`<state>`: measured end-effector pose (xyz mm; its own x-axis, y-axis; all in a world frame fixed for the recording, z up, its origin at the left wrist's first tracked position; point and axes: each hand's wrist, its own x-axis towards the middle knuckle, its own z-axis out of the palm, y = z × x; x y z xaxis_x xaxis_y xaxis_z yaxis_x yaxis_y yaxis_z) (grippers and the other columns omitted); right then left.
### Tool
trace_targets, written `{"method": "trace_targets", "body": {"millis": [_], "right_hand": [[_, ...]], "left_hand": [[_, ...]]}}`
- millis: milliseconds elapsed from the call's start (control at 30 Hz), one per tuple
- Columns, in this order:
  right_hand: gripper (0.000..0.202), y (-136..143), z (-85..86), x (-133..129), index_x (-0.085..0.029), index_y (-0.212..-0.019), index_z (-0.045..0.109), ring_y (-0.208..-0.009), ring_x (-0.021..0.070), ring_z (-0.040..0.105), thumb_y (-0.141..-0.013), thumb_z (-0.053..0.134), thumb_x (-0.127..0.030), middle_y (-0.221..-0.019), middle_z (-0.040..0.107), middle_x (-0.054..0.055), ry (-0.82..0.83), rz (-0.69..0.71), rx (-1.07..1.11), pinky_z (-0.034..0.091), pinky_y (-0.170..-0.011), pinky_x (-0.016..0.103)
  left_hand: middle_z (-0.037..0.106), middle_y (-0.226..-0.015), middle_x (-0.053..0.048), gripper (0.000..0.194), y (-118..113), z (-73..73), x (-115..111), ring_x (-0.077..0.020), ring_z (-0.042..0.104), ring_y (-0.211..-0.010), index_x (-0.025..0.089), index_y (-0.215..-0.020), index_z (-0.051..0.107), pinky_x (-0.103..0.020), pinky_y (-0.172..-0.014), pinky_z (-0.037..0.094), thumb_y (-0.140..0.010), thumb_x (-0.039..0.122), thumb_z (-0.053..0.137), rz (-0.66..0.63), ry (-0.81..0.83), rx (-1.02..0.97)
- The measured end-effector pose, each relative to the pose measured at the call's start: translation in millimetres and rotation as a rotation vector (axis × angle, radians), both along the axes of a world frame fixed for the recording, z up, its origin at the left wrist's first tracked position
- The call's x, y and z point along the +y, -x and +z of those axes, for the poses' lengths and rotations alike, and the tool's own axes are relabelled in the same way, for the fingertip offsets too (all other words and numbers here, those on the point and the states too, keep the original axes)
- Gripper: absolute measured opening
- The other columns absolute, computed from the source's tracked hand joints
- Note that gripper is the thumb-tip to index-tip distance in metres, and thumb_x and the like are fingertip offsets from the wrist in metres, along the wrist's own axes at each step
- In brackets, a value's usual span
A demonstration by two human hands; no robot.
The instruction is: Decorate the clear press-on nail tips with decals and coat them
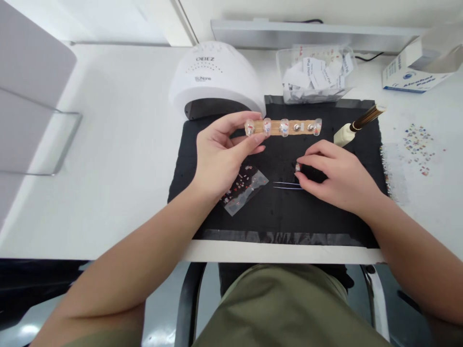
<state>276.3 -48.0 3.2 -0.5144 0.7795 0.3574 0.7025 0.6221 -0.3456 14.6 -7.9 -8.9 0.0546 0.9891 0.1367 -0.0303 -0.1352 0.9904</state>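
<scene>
My left hand grips the left end of a light wooden strip that carries several clear decorated nail tips. Two small metal studs on its right part bear no tip. Between the thumb and forefinger of my right hand is a small nail tip, below the strip's right half. Thin tweezers lie on the black mat, their far end hidden by my right hand. Under my left wrist, partly covered, rests a clear sticker sheet.
A white nail lamp stands behind my left hand. Behind the mat sits a clear box of alcohol pads. A cream bottle with a dark cap is beyond my right hand. Small charms and an open carton are at right.
</scene>
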Motion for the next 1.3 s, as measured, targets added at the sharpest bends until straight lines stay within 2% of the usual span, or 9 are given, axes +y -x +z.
{"method": "trace_targets", "body": {"millis": [167,333,567,633,733,933,1000,1133,1300], "right_hand": [[0.015,4,18.1,-12,-0.023,-0.113,0.080,-0.093,0.0205,0.081,-0.102,0.071,-0.019,-0.106,0.083,0.007,-0.181,0.093,0.097,0.069,-0.078,0.036],[0.023,-5,26.4,-11,-0.028,-0.121,0.079,-0.092,0.0222,0.080,-0.100,0.077,-0.017,-0.113,0.083,0.008,-0.266,-0.027,0.144,0.069,-0.083,0.042],[0.026,-9,26.7,-9,-0.027,-0.123,0.080,-0.094,0.0243,0.083,-0.101,0.076,-0.014,-0.115,0.084,0.009,-0.252,-0.107,0.143,0.071,-0.077,0.041],[0.027,-7,27.4,-10,-0.027,-0.122,0.080,-0.094,0.0237,0.083,-0.101,0.074,-0.012,-0.112,0.085,0.008,-0.232,-0.116,0.149,0.072,-0.080,0.040],[0.028,-6,27.1,-11,-0.028,-0.122,0.079,-0.092,0.0221,0.083,-0.102,0.072,-0.011,-0.112,0.087,0.006,-0.194,-0.126,0.156,0.071,-0.080,0.039],[0.025,-8,22.2,-7,-0.025,-0.119,0.080,-0.092,0.0251,0.081,-0.098,0.077,-0.012,-0.105,0.083,0.008,-0.270,-0.062,0.145,0.069,-0.083,0.044],[0.023,-8,21.0,-7,-0.024,-0.117,0.081,-0.091,0.0262,0.078,-0.097,0.077,-0.013,-0.104,0.081,0.009,-0.276,-0.046,0.129,0.068,-0.084,0.046],[0.021,-8,21.7,-8,-0.028,-0.116,0.082,-0.090,0.0271,0.075,-0.099,0.075,-0.018,-0.107,0.080,0.009,-0.247,-0.046,0.082,0.066,-0.083,0.050],[0.023,-6,26.6,-12,-0.031,-0.119,0.080,-0.091,0.0262,0.074,-0.101,0.074,-0.019,-0.112,0.080,0.009,-0.231,-0.024,0.066,0.066,-0.084,0.049]], "left_hand": [[0.088,-0.127,-0.002,0.035,0,0.9,-1,-0.0240,0.088,-0.109,0.027,-0.118,0.085,-0.036,-0.088,0.080,-0.087,0.033,0.098,0.009,0.066,0.022],[0.089,-0.123,-0.005,0.031,-1,0.2,-2,-0.0230,0.090,-0.100,0.024,-0.113,0.088,-0.032,-0.084,0.079,-0.084,0.024,0.099,-0.103,0.143,0.029],[0.091,-0.102,-0.005,0.026,2,1.1,-4,-0.0241,0.089,-0.088,0.024,-0.111,0.088,-0.033,-0.076,0.076,-0.087,0.031,0.095,-0.297,0.124,0.204],[0.090,-0.099,-0.005,0.020,4,2.6,-4,-0.0237,0.088,-0.088,0.024,-0.109,0.088,-0.035,-0.081,0.075,-0.091,0.033,0.090,-0.315,0.033,0.321],[0.090,-0.107,-0.005,0.016,8,4.3,-2,-0.0260,0.086,-0.100,0.026,-0.109,0.088,-0.044,-0.102,0.070,-0.095,0.035,0.084,-0.317,-0.167,0.564],[0.088,-0.119,-0.004,0.016,14,1.3,5,-0.0331,0.080,-0.129,0.028,-0.111,0.084,-0.062,-0.137,0.044,-0.096,0.031,0.079,-0.372,-0.377,0.849],[0.087,-0.128,-0.005,0.017,15,-0.2,7,-0.0334,0.077,-0.136,0.028,-0.112,0.084,-0.062,-0.139,0.041,-0.096,0.031,0.080,-0.383,-0.380,0.852],[0.086,-0.132,-0.007,0.021,19,-2.7,8,-0.0356,0.075,-0.140,0.027,-0.114,0.085,-0.060,-0.130,0.052,-0.093,0.031,0.083,-0.392,-0.352,0.816],[0.080,-0.144,-0.015,0.052,21,-0.4,8,-0.0381,0.073,-0.141,0.020,-0.138,0.081,-0.058,-0.127,0.058,-0.089,0.033,0.089,-0.352,-0.372,0.759]]}}
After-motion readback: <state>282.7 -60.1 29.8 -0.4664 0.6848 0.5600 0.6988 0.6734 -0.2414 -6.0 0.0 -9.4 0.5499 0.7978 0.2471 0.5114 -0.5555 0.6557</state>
